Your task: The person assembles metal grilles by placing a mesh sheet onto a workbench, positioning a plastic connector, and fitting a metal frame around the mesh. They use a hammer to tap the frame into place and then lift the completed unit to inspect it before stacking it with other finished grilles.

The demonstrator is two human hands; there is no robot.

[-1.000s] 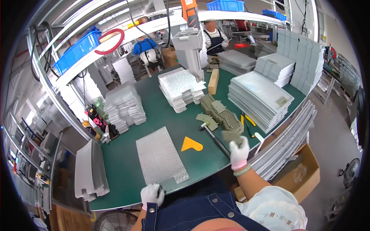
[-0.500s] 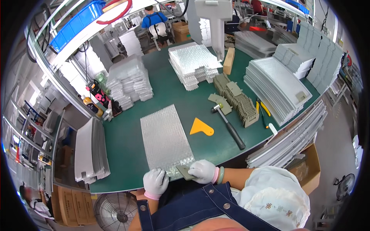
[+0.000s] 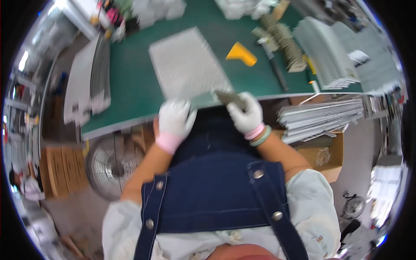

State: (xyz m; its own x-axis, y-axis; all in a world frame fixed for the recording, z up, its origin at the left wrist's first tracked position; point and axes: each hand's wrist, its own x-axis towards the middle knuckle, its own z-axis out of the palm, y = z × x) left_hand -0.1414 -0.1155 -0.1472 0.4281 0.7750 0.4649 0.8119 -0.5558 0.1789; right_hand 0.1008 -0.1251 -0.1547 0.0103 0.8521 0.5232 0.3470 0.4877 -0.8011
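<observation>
A silvery dimpled sheet (image 3: 184, 63) lies flat on the green table (image 3: 130, 78), its near end at the table's front edge. My left hand (image 3: 175, 121), in a white glove with a pink cuff, rests at the sheet's near left corner, thumb apart from the other fingers. With my right hand (image 3: 249, 113), also gloved, I grip a flat grey-green plate (image 3: 230, 99) by one end. The plate's other end points left over the sheet's near right corner. Farther back are a yellow scraper (image 3: 242, 54) and a hammer (image 3: 275, 67) with a dark handle.
Several grey-green plates stand in a row (image 3: 286, 43) behind the hammer. Grey sheets are stacked at the left (image 3: 89, 82) and right (image 3: 325, 54) of the table. Below the edge are a floor fan (image 3: 115, 167), cardboard boxes (image 3: 60, 171) and long metal strips (image 3: 320, 117).
The view has tilted down, so the table sits higher in the picture. My right hand still holds the plate, now turned more upright; my left hand's thumb stands farther from its fingers.
</observation>
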